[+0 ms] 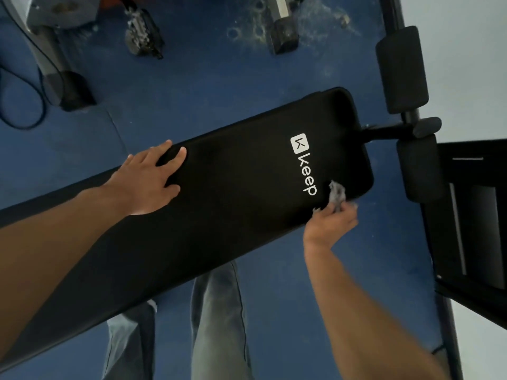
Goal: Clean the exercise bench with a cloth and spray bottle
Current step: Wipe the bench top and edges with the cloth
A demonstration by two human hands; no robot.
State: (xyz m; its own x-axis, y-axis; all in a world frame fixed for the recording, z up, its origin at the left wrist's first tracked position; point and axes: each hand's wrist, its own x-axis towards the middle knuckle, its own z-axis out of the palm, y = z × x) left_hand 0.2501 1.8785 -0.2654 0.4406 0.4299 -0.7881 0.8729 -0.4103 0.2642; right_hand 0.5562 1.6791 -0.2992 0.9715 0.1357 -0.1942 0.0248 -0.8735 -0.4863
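**Wiping the far corner of the bench pad**

I stand over the black exercise bench [233, 193], which runs diagonally across my view above the blue floor [192, 86]. My left hand [148, 179] lies flat on the pad, palm down, fingers spread apart and reaching toward its upper edge; it holds nothing. My right hand [333, 219] sits at the near edge of the pad, close to its rounded end, with the fingers bunched tight around a small grey cloth [337, 193]. The crumpled cloth sticks out past my fingertips and touches the pad just beside the white "keep" logo [303, 163].

Beyond the end of the pad, a black bar joins the bench to two padded foam rollers [402, 69], one above the bar and one below. My legs in grey jeans [219, 319] show under the bench. At the top of the view, dusty dumbbells [282, 34] rest on the floor, well apart from the bench, with a cable [30, 113] looping at the left.
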